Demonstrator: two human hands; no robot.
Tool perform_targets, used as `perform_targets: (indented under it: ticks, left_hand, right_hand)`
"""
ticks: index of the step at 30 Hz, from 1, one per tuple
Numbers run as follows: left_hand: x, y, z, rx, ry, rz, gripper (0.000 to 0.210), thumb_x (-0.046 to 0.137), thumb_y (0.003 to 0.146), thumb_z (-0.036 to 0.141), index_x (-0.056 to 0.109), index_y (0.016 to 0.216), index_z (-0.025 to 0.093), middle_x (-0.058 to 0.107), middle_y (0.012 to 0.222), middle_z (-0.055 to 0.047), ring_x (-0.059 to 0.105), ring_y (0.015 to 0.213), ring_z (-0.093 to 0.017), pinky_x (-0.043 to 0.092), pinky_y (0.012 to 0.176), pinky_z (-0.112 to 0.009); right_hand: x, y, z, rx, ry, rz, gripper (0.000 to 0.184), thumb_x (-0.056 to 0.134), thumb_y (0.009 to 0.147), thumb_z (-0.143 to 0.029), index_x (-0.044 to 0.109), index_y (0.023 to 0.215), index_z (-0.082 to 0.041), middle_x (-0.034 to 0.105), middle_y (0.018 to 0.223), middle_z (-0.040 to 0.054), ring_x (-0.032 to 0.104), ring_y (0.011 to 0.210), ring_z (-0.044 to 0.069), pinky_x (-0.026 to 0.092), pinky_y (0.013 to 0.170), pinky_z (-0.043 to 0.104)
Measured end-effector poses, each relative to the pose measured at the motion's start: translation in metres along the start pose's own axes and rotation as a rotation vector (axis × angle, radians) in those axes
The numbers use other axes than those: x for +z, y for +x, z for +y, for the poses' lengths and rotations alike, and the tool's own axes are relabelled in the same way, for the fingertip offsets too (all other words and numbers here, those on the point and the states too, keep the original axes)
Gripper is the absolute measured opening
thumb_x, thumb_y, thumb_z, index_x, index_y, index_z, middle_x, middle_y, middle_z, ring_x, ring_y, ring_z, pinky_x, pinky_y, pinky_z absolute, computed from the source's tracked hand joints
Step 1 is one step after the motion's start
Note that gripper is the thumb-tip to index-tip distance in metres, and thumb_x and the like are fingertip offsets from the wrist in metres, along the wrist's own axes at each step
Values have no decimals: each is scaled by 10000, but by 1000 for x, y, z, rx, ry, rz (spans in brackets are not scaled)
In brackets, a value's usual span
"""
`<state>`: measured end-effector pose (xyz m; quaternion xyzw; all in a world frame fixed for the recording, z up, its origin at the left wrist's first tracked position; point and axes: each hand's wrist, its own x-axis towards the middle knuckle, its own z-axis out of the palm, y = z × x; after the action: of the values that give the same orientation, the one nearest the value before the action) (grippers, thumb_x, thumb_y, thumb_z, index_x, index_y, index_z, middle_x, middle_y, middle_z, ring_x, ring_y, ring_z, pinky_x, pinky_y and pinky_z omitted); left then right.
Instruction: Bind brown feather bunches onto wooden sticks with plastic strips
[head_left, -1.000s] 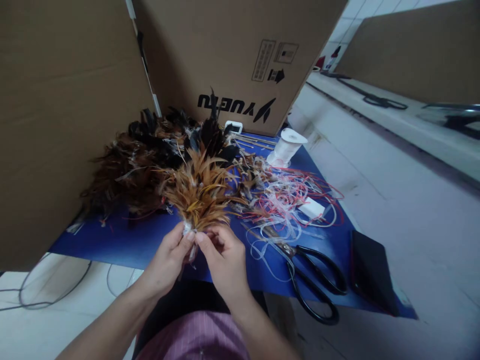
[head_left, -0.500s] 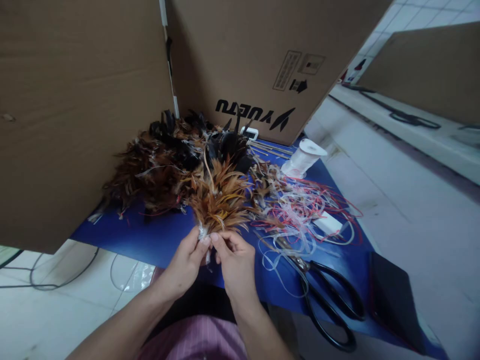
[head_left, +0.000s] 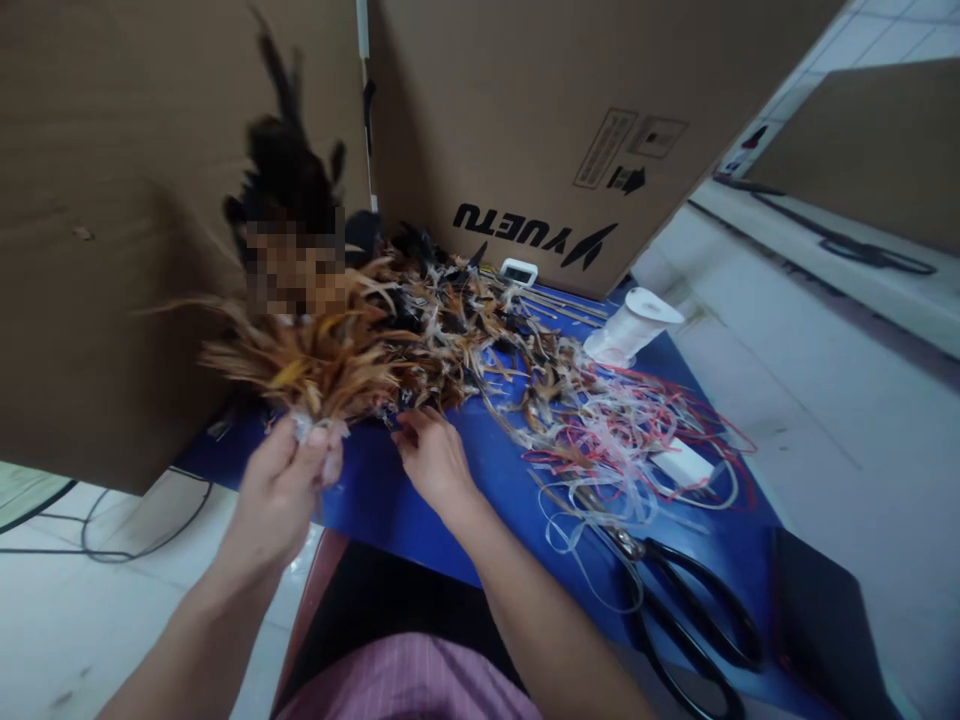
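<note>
My left hand [head_left: 289, 480] is closed around the pale wrapped base of a feather bundle [head_left: 322, 350], lifted upright at the left. Brown and golden feathers fan out low on it, and dark ones rise at its top, slightly blurred. At the near edge of a loose feather pile [head_left: 450, 320], my right hand [head_left: 435, 455] has its fingers bent together. Its fingertips meet the feathers there, and what they pinch is too small to make out.
Cardboard panels [head_left: 525, 120] stand behind the blue tabletop [head_left: 375, 490]. To the right are a white spool [head_left: 634, 325], tangled red and clear strips [head_left: 615, 430], a white block [head_left: 682, 465], black-handled scissors [head_left: 697, 600] and a dark flat device [head_left: 825, 610]. A small white display [head_left: 519, 272] sits behind.
Both hands were together at the bundle's base. My left hand has carried the bundle left and up, while my right hand has let go of it and reached to the pile's edge.
</note>
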<state>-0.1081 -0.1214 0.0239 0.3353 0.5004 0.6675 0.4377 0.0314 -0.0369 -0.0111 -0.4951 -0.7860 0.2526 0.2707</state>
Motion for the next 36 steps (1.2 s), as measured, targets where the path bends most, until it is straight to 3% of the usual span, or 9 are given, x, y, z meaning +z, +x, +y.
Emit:
perform_targets:
  ticks: [3, 10, 15, 19, 22, 28, 31, 33, 36]
  left_hand:
    - [-8, 5, 13, 135, -45, 63, 151, 690, 777, 241, 573, 730, 158, 527, 647, 10, 388, 541, -80, 317, 490, -211]
    - [-14, 5, 15, 118, -59, 93, 153, 719, 744, 238, 598, 749, 145, 549, 673, -4, 413, 548, -76, 355, 473, -192]
    - [-9, 6, 4, 83, -54, 60, 153, 707, 757, 263, 603, 753, 151, 549, 681, 1, 405, 532, -61, 335, 458, -176]
    - [1, 9, -6, 63, -54, 47, 179, 707, 749, 278, 587, 710, 151, 556, 676, -4, 408, 520, -60, 320, 444, -175]
    - [11, 9, -12, 36, -40, 16, 173, 688, 764, 302, 604, 742, 153, 540, 671, 0, 403, 518, -60, 297, 434, -172]
    - [29, 5, -22, -31, 8, -63, 152, 636, 808, 301, 593, 775, 159, 501, 649, 16, 386, 520, -61, 298, 451, -176]
    - [39, 4, -27, -35, 25, -101, 159, 602, 836, 307, 568, 771, 166, 485, 643, 24, 380, 520, -64, 293, 455, -183]
    - [45, 3, -31, -40, 43, -135, 170, 578, 854, 316, 553, 773, 169, 465, 629, 33, 367, 515, -65, 288, 458, -186]
    - [54, 0, -39, -33, 82, -194, 194, 538, 883, 337, 526, 780, 173, 433, 611, 48, 345, 508, -64, 274, 461, -189]
  right_hand:
    - [10, 16, -8, -31, -219, -55, 202, 559, 862, -250, 633, 1040, -192, 659, 1012, 87, 661, 840, 204, 485, 684, 294]
    - [13, 30, -14, -58, -373, -116, 211, 482, 907, -236, 631, 1052, -201, 662, 1034, 98, 679, 804, 213, 467, 630, 294]
    - [-17, 20, 4, 63, -149, -106, 146, 574, 844, -209, 673, 951, -201, 708, 901, 72, 673, 860, 218, 461, 695, 289]
    - [-49, 10, 24, 183, 74, -161, 174, 630, 800, -237, 659, 966, -192, 681, 676, 2, 650, 618, 142, 442, 601, 229]
    - [-72, 2, 34, 230, 63, -190, 234, 620, 793, -210, 639, 1024, -175, 662, 609, -16, 626, 544, 126, 432, 577, 218]
    - [-109, -23, 31, 198, -447, -74, 304, 557, 771, -91, 666, 1044, -169, 715, 862, 99, 674, 830, 246, 449, 711, 307]
    - [-122, -37, 33, 224, -582, -29, 258, 495, 797, -61, 685, 960, -122, 688, 956, 171, 669, 834, 279, 454, 712, 351]
    - [-127, -47, 38, 242, -501, 79, 213, 502, 812, -85, 685, 914, -123, 680, 959, 164, 662, 823, 270, 460, 726, 364]
    - [-124, -62, 42, 244, -45, 233, 130, 579, 818, -210, 677, 890, -163, 688, 854, 85, 648, 759, 212, 481, 718, 337]
